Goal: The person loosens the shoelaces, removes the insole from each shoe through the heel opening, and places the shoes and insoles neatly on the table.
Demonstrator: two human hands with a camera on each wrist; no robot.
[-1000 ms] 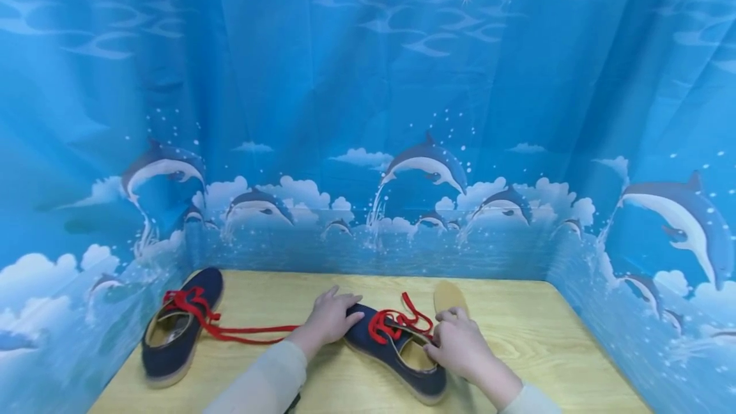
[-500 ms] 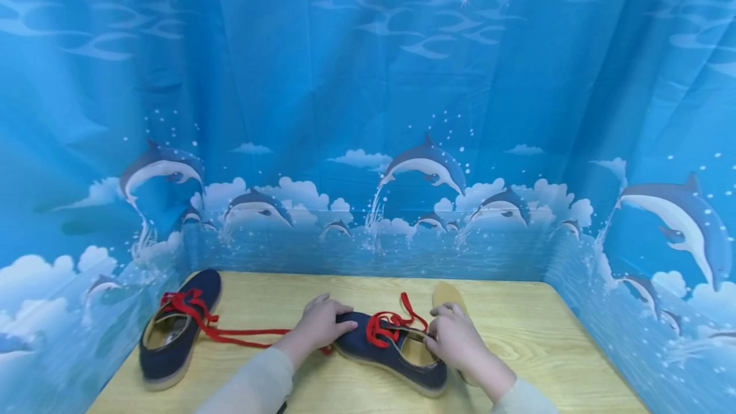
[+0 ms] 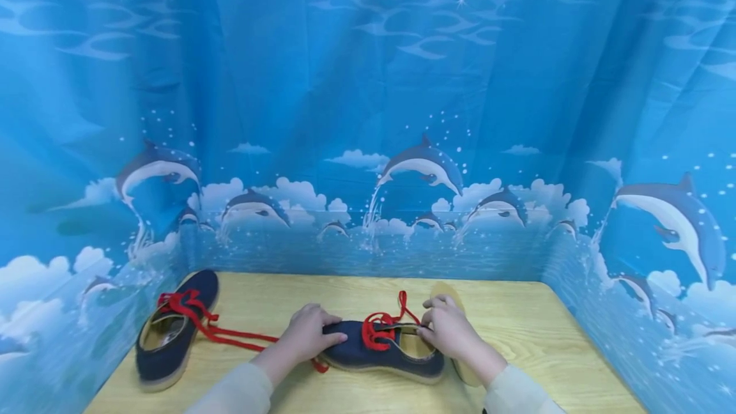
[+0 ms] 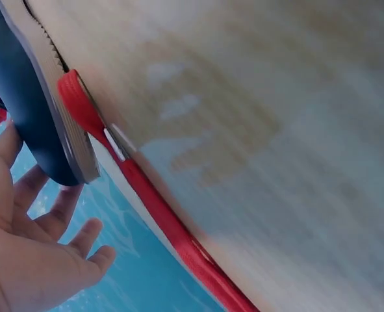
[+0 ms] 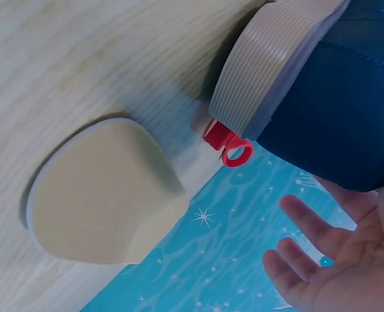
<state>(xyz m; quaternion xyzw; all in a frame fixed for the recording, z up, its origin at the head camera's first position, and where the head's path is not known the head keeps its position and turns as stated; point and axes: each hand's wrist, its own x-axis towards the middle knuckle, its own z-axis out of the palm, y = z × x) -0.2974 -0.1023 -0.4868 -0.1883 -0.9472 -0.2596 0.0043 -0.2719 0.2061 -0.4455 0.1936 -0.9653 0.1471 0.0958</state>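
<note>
A navy shoe (image 3: 359, 345) with red laces (image 3: 377, 331) lies nearly crosswise on the table, toe to the left. My left hand (image 3: 305, 335) holds its toe, the thumb on the upper and the other fingers around the far side. At the heel end, my right hand (image 3: 451, 331) grips the collar's far edge; in the right wrist view several of its fingers (image 5: 308, 221) hang spread below the heel. A tan insole (image 5: 101, 195) lies flat beside the heel, partly hidden under my right hand in the head view.
A second navy shoe (image 3: 172, 344) with red laces stands at the table's left edge. A long red lace (image 3: 241, 335) runs from it toward my left hand and shows again near the toe. A blue dolphin-print curtain (image 3: 368, 114) encloses the wooden table (image 3: 529, 337).
Both hands have turned the shoe on the table: its toe has come left and nearer, and its heel has swung slightly away. The second shoe and the insole have stayed in place.
</note>
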